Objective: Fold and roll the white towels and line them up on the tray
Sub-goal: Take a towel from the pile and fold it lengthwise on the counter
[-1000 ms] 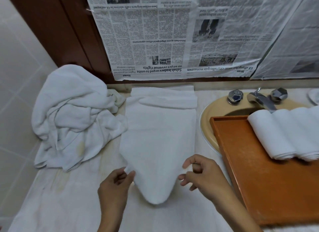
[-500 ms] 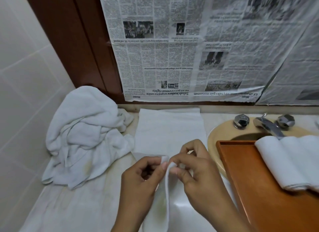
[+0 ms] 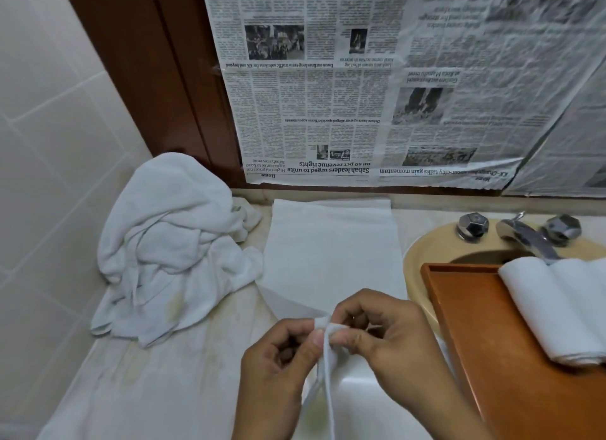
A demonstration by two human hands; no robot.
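So both hands are on the one flat folded white terry towel, which lies on the pale marbled surface just left of the orange-brown wooden tray. Its far end sits flat, about level with the tray's far edge. Its near end is lifted off the surface, left of the tray's long left rim.

The left grip has thumb and fingers curled in, pinching that raised end of the towel from the left. The right grip is doing the same from the tray side – fingertips pressed onto the same bit of cloth, so the two grips meet right at the fold. Below them the towel hangs in a narrow strip, and I can't tell how many layers are pinched.

On the tray itself, toward its far right, there's a row of rolled white towels lying side by side and touching. The rest of the tray shows bare wood.

Further left of the tray, past the flat towel, is a crumpled heap of white towels against the pale tiled wall. One edge of the heap touches the flat towel's left side.

The tray's far left corner overlaps a beige oval sink basin, with a chrome faucet and two faceted chrome knobs just beyond the tray's far edge. Behind all that – upside-down newspaper sheets taped over the wall, next to a dark brown wooden frame.
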